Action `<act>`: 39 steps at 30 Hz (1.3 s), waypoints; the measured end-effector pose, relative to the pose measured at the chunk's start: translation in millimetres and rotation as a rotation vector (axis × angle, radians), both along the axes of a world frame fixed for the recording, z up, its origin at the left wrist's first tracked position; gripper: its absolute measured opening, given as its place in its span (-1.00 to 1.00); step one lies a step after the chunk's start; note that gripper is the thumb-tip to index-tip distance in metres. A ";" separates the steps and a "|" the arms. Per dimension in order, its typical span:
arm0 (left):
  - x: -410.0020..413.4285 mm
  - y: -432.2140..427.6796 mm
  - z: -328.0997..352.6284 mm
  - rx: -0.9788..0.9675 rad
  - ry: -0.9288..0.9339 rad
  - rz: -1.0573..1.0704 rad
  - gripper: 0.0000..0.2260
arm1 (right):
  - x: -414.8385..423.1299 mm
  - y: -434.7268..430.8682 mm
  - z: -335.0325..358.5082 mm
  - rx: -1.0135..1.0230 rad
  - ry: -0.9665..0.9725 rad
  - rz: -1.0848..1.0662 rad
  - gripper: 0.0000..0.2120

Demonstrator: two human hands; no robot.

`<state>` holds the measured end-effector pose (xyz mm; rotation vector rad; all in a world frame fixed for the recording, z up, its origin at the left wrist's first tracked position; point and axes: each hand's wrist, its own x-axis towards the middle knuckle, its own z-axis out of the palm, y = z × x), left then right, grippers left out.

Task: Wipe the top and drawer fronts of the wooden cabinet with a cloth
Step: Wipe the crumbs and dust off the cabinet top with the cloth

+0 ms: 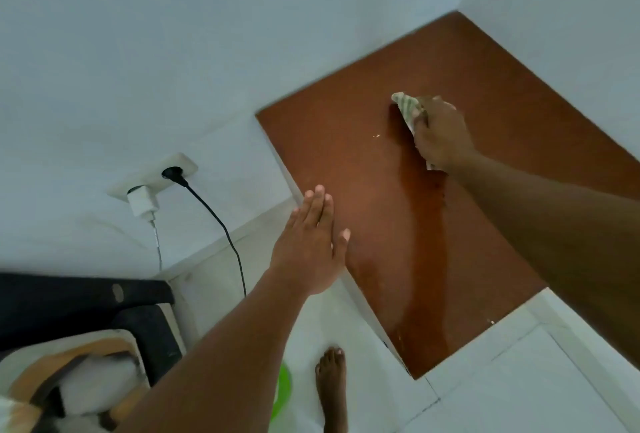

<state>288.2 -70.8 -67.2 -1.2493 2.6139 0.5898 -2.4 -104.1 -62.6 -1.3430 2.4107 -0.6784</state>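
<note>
The right hand (441, 134) grips a striped cloth (408, 108), bunched under its curled fingers, pressed on the cabinet top (363, 162) towards the far wall edge. The left hand (311, 242) is flat and open, fingers straight, empty, at the top's left edge. A darker streak runs along the wood towards its near corner.

We think home, likely bedroom corner: plain pale walls (173, 34) and white tiled floor (502, 380); we see wall socket (156, 178) with white charger (142, 204) and black plug (171, 173); brown wooden cabinet top (346, 162) in corner; bare foot (331, 384) on tiles; patterned bedding (69, 373) at lower left
</note>
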 end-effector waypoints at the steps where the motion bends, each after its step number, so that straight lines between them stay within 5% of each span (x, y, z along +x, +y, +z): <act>1: 2.1 -0.8 -1.4 0.009 0.015 -0.005 -0.38 | -3.3 -6.9 -8.7 0.071 0.017 0.026 -0.59; 5: 3.6 -4.2 -5.6 0.026 0.049 0.005 -0.36 | 19.4 -24.8 -27.9 0.230 0.289 0.221 -0.45; 13: 6.0 -7.4 -6.5 0.054 0.102 0.012 -0.30 | 86.7 9.5 -29.4 0.191 0.286 0.524 -0.44; 31: -12.2 -5.3 14.9 0.100 -0.066 0.041 -0.41 | 127.3 205.9 -24.8 0.184 0.210 0.700 -0.48; 39: 7.2 30.5 23.0 0.130 -0.087 0.046 -0.39 | 143.1 287.6 -16.5 0.088 0.234 0.617 -0.44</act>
